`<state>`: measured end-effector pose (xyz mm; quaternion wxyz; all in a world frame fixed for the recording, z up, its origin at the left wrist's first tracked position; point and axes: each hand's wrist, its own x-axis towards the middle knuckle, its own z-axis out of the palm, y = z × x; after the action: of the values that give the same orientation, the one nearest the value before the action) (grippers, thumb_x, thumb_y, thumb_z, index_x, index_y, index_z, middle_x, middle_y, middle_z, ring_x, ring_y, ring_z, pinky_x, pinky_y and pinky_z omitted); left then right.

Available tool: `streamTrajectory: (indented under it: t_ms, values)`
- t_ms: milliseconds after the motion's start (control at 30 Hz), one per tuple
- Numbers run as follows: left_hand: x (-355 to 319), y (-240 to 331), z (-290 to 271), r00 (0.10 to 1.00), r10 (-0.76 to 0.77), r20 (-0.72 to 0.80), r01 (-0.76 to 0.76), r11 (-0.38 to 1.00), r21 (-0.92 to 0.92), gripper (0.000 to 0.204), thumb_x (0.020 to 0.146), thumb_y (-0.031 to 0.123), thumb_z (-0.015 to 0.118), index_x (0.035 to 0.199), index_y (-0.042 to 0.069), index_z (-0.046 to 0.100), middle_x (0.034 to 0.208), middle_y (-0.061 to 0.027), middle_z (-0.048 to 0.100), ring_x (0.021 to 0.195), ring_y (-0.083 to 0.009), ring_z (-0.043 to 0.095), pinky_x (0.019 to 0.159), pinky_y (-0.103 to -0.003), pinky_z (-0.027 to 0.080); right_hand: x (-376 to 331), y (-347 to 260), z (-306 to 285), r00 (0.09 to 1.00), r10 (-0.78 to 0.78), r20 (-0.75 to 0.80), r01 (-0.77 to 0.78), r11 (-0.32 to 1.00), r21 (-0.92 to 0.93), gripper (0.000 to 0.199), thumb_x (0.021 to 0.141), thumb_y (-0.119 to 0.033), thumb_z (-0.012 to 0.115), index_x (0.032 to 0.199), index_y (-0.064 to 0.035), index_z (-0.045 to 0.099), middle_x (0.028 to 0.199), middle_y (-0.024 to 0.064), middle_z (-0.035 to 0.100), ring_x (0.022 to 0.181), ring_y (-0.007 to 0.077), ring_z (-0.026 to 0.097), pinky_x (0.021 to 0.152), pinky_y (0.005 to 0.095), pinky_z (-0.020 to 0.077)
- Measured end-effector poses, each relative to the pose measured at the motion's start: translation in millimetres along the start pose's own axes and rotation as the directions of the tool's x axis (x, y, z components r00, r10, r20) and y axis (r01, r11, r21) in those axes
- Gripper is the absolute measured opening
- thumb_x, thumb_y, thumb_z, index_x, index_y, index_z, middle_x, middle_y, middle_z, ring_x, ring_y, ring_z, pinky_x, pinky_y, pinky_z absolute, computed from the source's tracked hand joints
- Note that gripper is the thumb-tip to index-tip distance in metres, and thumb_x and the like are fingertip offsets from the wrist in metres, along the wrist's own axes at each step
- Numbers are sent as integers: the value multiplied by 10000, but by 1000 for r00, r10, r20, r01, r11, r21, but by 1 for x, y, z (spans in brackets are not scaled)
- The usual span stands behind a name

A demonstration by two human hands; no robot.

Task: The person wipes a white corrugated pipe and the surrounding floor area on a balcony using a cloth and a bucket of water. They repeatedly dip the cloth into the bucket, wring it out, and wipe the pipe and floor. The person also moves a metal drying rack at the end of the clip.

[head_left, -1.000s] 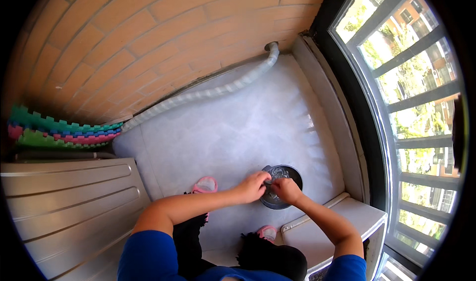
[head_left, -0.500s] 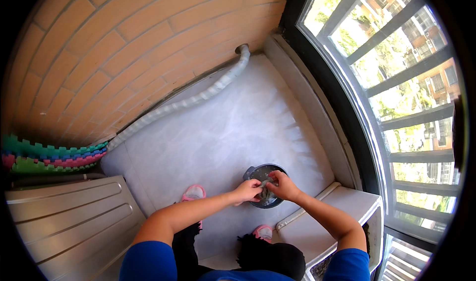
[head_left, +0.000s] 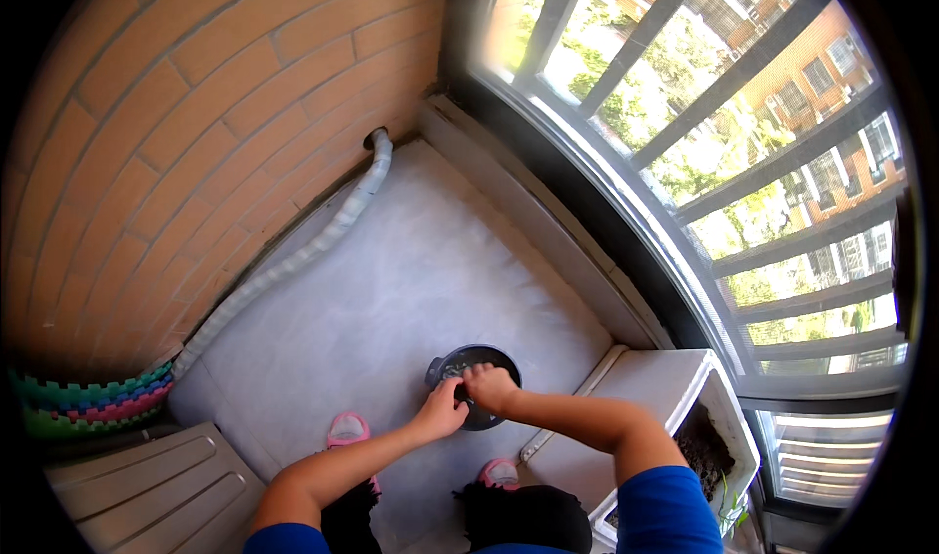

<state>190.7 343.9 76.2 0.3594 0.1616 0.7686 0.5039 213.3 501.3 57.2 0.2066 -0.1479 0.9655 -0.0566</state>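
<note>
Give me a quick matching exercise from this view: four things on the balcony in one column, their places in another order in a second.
Things:
1. round dark pot
2. grey corrugated hose
3. white rectangular planter box
4. stack of colourful foam mats

Places:
A. along the foot of the brick wall
B. under both hands, on the floor
C. far left edge
D. lower right, by the window railing

Pairs: 1-B, 2-A, 3-D, 4-C

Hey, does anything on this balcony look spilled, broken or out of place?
Nothing stands out. Both hands, left and right, work at the dark pot on the floor; no spill shows. The hose lies along the wall.
</note>
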Motion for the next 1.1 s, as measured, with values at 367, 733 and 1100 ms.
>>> streamTrajectory:
  t_ms: [367,733,1100]
  values:
    - [-2,9,-28,958,287,1,-286,956,68,510,711,2,585,1187,6,403,1228,-197,435,1132,-306,450,897,-345,415,-1,15,-103,970,-72,231,-165,502,849,216,788,-249,586,836,-38,605,777,81,604,712,179,565,618,329,442]
    - [11,-15,-16,984,-95,148,165,785,-597,315,742,39,562,1043,7,476,926,-82,535,784,-146,555,720,-296,489,-30,49,-93,923,269,276,-359,340,869,217,851,-205,514,973,-26,527,768,115,568,754,222,564,661,345,460]
    - [19,-15,23,786,-585,199,562,542,-625,461,823,8,373,1274,53,291,1133,-108,459,927,-196,534,779,-360,483,-11,11,-14,991,135,9,-128,913,388,288,770,-150,541,1039,-58,497,975,203,518,835,324,571,669,394,500]
